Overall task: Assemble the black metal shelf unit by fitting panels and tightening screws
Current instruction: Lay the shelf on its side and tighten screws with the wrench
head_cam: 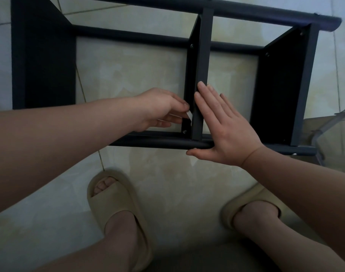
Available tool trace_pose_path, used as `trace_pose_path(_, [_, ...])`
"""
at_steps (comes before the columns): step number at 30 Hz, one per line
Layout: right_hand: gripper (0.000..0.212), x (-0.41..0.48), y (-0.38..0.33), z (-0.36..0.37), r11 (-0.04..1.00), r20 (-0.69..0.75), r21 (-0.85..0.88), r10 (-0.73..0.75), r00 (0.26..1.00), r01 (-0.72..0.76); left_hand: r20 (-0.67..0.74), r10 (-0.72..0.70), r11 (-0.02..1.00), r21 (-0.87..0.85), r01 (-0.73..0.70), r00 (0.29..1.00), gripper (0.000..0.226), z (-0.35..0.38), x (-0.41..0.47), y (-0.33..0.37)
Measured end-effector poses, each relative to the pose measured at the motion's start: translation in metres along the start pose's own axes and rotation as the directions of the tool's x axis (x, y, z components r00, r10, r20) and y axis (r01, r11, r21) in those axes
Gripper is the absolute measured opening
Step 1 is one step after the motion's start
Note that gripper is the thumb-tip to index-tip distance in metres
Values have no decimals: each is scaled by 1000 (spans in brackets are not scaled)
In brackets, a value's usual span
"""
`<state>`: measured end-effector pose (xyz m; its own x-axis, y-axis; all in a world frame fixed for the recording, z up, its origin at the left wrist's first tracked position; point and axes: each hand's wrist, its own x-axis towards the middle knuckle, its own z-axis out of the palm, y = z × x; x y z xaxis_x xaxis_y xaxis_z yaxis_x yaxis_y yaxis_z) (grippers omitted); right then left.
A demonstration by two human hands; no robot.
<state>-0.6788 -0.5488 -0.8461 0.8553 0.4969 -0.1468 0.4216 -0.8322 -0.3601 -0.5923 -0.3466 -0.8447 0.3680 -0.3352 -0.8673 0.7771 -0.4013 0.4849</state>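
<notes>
Dim, flat light — edges bowed

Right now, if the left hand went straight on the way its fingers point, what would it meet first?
The left hand, pinching a small white piece, would likely meet the middle panel at once; depth is unclear.

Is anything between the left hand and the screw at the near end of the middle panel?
Nothing visible does. The left hand, pinching a small white piece, is close to the screw, open space between. The right hand presses flat against the middle panel.
</notes>
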Motion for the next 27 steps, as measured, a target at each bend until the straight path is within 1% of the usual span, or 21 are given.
trace_pose_path(3, [115, 0, 0, 0, 1000, 3, -4, 2, 1000, -2, 1, -1, 1000, 29, 1, 1000, 2, 0, 0, -1])
trace_pose_path(8, [115, 0, 0, 0, 1000, 5, -3, 2, 1000, -2, 17, -24, 999, -32, 25, 1000, 4, 3, 0, 1])
trace_pose_path(13, [115, 0, -1, 0, 1000, -1, -2, 3, 1000, -3, 45, -89, 993, -67, 92, 995, 11, 6, -1, 2])
trace_pose_path(16, [115, 0, 0, 0, 1000, -5, -4, 2, 1000, -2, 64, -109, 990, -83, 114, 992, 11, 8, -1, 0])
trace_pose_path(27, [115, 0, 0, 0, 1000, 0, -4, 5, 1000, -5, 146, -93, 994, -47, 101, 985, 12, 1, -3, 0])
